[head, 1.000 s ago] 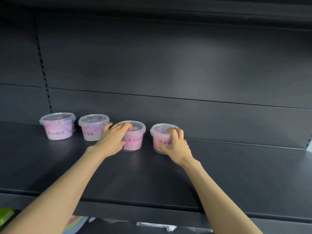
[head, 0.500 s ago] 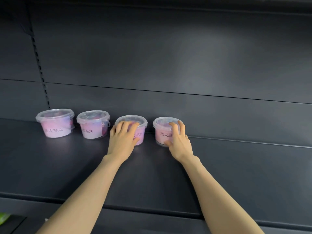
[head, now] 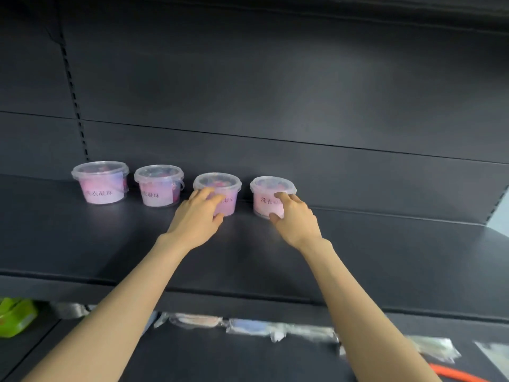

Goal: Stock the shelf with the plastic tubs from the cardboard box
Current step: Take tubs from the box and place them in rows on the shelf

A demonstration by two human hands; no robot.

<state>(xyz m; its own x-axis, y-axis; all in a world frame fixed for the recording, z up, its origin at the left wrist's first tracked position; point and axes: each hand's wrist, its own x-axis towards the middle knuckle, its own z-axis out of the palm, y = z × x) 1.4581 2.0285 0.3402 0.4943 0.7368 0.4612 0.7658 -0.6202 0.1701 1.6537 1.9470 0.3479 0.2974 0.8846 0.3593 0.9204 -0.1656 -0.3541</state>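
1. Four plastic tubs (head: 159, 186) stand in a row along the shelf's (head: 385, 257) back edge.
2. The left hand (head: 197, 216) and right hand (head: 294, 219) have loosened since a moment ago, each grip apart, fingers barely touching the two rightmost tubs.
3. Both look placed; more tubs come next.

4 clear plastic tubs upright in a row at the far edge of the dark shelf (head: 385, 257), against the back panel, left half. Clear lids on, pink/purple contents, white labels with black characters facing out. First tub (head: 100, 182) far left, second tub (head: 159, 186) just beside it, then third tub (head: 220, 193), fourth tub (head: 271, 195) rightmost. Small gaps between all.
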